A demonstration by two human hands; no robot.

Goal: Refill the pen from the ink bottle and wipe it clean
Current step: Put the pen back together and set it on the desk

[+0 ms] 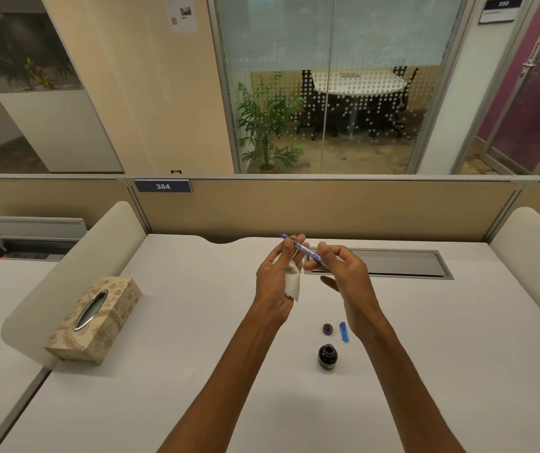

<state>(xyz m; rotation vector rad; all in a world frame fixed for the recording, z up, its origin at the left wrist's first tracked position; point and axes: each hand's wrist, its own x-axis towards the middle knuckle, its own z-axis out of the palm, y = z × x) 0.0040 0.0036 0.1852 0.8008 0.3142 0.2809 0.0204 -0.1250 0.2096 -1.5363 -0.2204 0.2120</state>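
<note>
Two hands raised above the white counter (177, 322). Left hand (277, 279) pinching pen (301, 248) near its tip, tissue (294, 282) tucked in palm. Right hand (343, 273) gripping pen's other end, fingers curled. Open ink bottle (327, 356), cap (327, 329) and blue pen cap (344, 331) on counter below.

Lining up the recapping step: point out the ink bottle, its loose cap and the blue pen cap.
ink bottle (327, 357), head view, on its dark body.
bottle cap (327, 329), head view, on its open inside.
pen cap (344, 332), head view, mid-length.
</note>
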